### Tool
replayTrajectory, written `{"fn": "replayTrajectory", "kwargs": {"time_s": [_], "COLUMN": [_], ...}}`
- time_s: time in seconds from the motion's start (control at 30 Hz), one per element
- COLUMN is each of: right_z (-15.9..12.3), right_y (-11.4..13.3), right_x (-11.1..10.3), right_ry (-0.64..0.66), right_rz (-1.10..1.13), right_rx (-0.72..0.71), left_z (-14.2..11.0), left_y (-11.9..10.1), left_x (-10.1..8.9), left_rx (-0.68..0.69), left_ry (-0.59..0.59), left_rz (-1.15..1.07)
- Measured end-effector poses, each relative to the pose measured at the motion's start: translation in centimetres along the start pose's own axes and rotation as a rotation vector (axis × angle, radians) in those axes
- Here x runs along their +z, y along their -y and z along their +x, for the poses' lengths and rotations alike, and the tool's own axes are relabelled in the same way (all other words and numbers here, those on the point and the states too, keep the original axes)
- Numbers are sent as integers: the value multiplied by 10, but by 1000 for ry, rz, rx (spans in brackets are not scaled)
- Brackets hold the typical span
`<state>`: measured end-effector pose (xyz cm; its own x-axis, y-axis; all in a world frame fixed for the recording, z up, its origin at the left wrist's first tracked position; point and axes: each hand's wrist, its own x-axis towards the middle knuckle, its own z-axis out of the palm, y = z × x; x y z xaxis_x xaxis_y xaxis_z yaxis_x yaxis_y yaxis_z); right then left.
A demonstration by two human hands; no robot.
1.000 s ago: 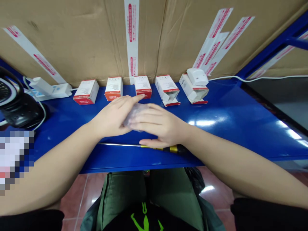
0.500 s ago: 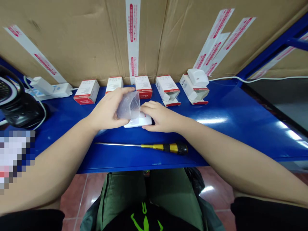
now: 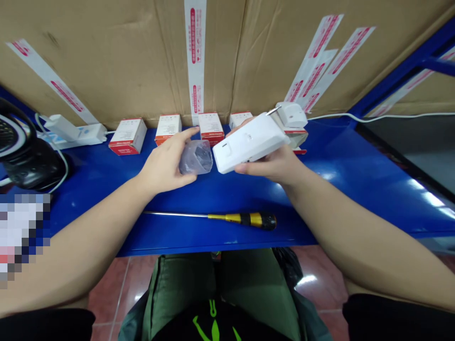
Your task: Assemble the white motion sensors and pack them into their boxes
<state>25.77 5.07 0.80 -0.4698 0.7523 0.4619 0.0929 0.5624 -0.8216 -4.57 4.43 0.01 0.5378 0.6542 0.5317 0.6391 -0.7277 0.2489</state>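
My left hand (image 3: 167, 163) curls around a crumpled clear plastic bag (image 3: 196, 157), thumb below and fingers behind it. In my right hand (image 3: 275, 166) is a white plug-in detector (image 3: 250, 142), raised above the bench and tilted. Metal plug prongs (image 3: 273, 111) stick out of its upper side, and its thumb-side edge faces me. A narrow gap separates the bag from the detector. Below both hands, a screwdriver (image 3: 245, 218) with a yellow and black handle lies crosswise on the blue bench (image 3: 199, 237).
Several red and white boxes (image 3: 128, 136) line the back against a cardboard wall (image 3: 117, 61). Another white plug-in device (image 3: 292, 114) rests on the rightmost box. At left are a power strip (image 3: 83, 134), a black appliance (image 3: 28, 156) and a blurred-out flat item (image 3: 21, 232).
My right hand has lifted the detector off the bench, up and to the right, and turned it so its prongs show. The bag has dropped slightly in my left hand.
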Motion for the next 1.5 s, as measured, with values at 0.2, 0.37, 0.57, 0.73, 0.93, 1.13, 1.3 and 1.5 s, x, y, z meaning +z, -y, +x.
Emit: {"fn": "replayTrajectory", "kwargs": {"time_s": [0.2, 0.37, 0.57, 0.73, 0.93, 1.13, 1.3, 1.5], "right_z": [-2, -2, -2, -2, -1, -3, -3, -2], "right_y": [-15, -16, -9, -12, -15, -9, -2, 3], "right_x": [31, 38, 35, 30, 37, 45, 40, 39], "right_ry": [-63, -85, -89, -106, -162, -203, -54, -39], "right_rz": [-53, -78, -65, 30, 91, 133, 159, -162], "right_rx": [-33, -69, -39, 34, -2, -37, -127, -302], "left_z": [2, 4, 3, 2, 4, 2, 2, 1], "left_y": [-25, -33, -28, -26, -33, -36, -35, -32], "left_x": [4, 6, 8, 6, 6, 8, 10, 11], "left_rx": [42, 97, 78, 47, 115, 132, 116, 59], "left_ry": [39, 36, -2, -31, -7, 22, 22, 46], "left_rz": [58, 45, 48, 43, -21, -46, -91, -329]}}
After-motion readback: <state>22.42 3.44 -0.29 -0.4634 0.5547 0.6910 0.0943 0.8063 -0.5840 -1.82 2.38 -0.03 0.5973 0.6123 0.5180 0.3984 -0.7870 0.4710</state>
